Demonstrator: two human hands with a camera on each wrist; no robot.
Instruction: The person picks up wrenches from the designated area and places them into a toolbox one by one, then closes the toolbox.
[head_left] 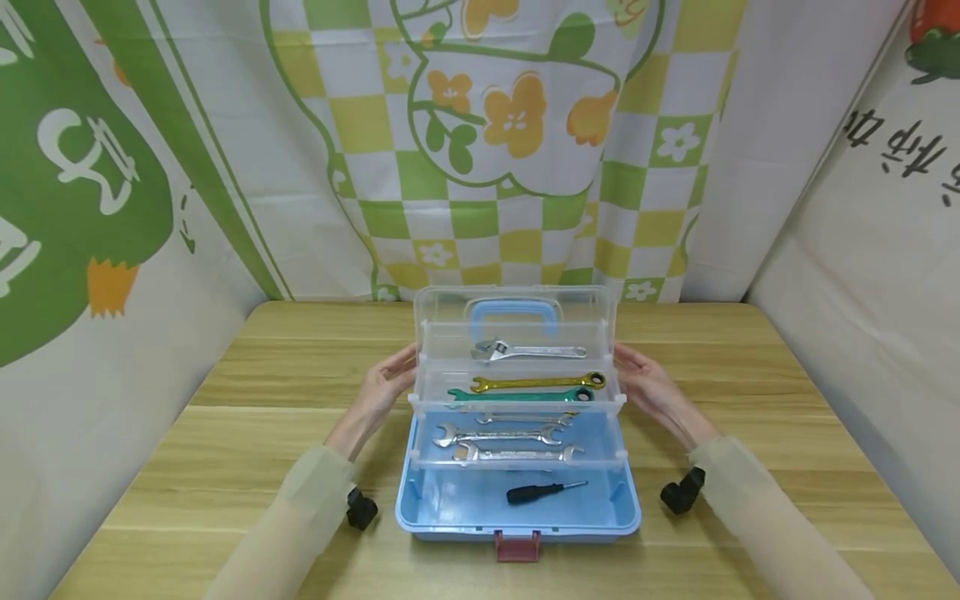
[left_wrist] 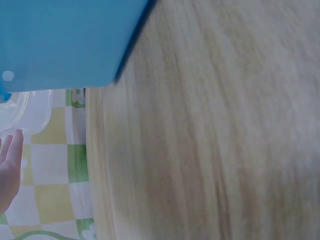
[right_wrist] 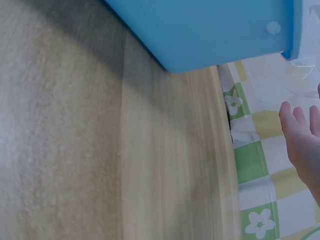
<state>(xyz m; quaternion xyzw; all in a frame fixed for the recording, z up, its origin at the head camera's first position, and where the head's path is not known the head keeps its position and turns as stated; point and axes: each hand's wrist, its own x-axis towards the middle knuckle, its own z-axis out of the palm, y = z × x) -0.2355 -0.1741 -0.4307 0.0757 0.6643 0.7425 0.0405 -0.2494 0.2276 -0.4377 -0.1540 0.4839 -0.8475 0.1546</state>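
Note:
A light-blue toolbox (head_left: 450, 508) stands on the table, its clear lid (head_left: 450, 302) raised and clear trays (head_left: 438, 390) fanned out above the base. My left hand (head_left: 381, 392) is at the lid's left side, fingertips right at its edge, fingers fairly straight in the left wrist view. On the opposite side my right hand (head_left: 654, 390) mirrors it, with extended fingers beside the clear plastic. The trays hold an adjustable wrench (head_left: 543, 352), a gold ratchet wrench (head_left: 532, 383), a green ratchet wrench (head_left: 517, 397) and several silver wrenches (head_left: 498, 435). A black-handled screwdriver (head_left: 528, 493) lies in the base.
A reddish latch (head_left: 517, 547) hangs down at the box's front. Wood-grain table (head_left: 247, 433) surrounds the box. Behind the table hangs a checkered curtain (head_left: 480, 225), and pale printed sheets (head_left: 862, 275) enclose the sides.

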